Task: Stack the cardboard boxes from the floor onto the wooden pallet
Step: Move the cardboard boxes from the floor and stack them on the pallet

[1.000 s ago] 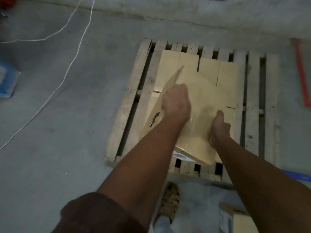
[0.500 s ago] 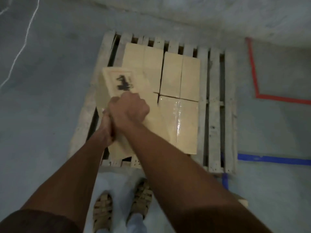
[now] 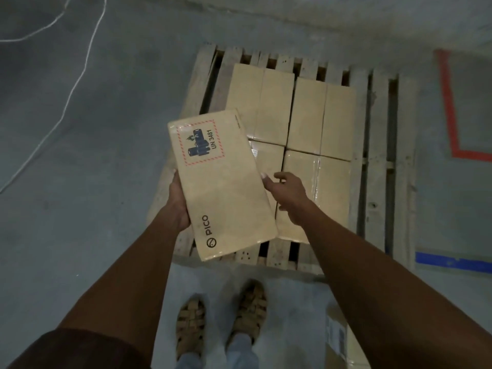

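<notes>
Grey concrete floor, with a wooden pallet carrying boxes laid flat in a tight block. Carried box is held tilted above the pallet's near-left corner. Left hand grips its left edge, fingers wrapped under — right hand is loosely spread at the right edge, apparently only touching. Recommendation: take firm hold with the right hand, square the box to the rows below, then lower it flat — not skewed across the seams.
</notes>
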Demonstrator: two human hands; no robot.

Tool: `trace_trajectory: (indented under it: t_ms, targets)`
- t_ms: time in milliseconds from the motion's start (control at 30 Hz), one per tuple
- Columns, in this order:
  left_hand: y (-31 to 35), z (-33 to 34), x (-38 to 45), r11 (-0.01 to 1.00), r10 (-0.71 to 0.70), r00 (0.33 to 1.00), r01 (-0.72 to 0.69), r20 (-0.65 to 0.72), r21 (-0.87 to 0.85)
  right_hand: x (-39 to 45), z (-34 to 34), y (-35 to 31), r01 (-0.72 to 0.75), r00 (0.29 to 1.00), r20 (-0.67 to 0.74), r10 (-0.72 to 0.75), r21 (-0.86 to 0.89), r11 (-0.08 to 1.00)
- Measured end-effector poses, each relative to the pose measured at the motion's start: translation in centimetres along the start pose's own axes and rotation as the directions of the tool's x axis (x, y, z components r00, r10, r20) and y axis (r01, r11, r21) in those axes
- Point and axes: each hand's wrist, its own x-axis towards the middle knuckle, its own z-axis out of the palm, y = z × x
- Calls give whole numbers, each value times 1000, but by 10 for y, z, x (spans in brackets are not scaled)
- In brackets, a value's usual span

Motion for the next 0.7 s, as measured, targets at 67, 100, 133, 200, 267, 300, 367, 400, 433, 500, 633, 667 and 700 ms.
trace_trajectory:
  t_ms: [67,100,133,200,267,300,367,400,433,500,633,667,700]
  targets:
    - [3,1,1,999,35,999,-35,-3,15,1,5,1,-12,998,61,3,150,989]
    - [5,4,-1,997,49,999,-50,17,63,1,7,1,13,999,34,-21,209,978]
    - [5,6,0,986,59,998,-64,39,155,3,9,-1,50,999,-32,-43,240,970]
    - [5,13,-3,942,109,994,-104,3,319,8,8,-4,112,976,-203,-84,130,985]
    - [6,21,0,896,200,979,-198,35,397,10,-3,-8,113,922,-360,-141,-96,989]
    - [6,28,2,870,212,975,-220,70,442,11,-10,-10,106,893,-418,-166,-162,981]
    - [3,38,9,806,200,979,-191,45,560,12,-26,-13,91,882,-443,-158,-169,981]
    - [-1,39,16,784,195,981,-152,-6,602,13,-32,-13,85,903,-409,-135,-140,987]
    - [-6,41,21,785,180,982,-104,-64,611,14,-37,-12,71,935,-340,-107,-116,991]
    - [-21,40,25,829,119,979,-5,-168,560,17,-45,-6,37,978,-203,-48,-56,998]
    - [-50,37,17,848,-147,970,224,-193,480,24,-61,4,-16,993,-117,19,25,1000]
    - [-54,39,15,845,-173,967,243,-185,477,25,-64,5,-42,995,-92,48,68,997]
    - [-55,44,12,841,-153,971,226,-185,492,28,-67,6,-69,995,-60,76,102,992]
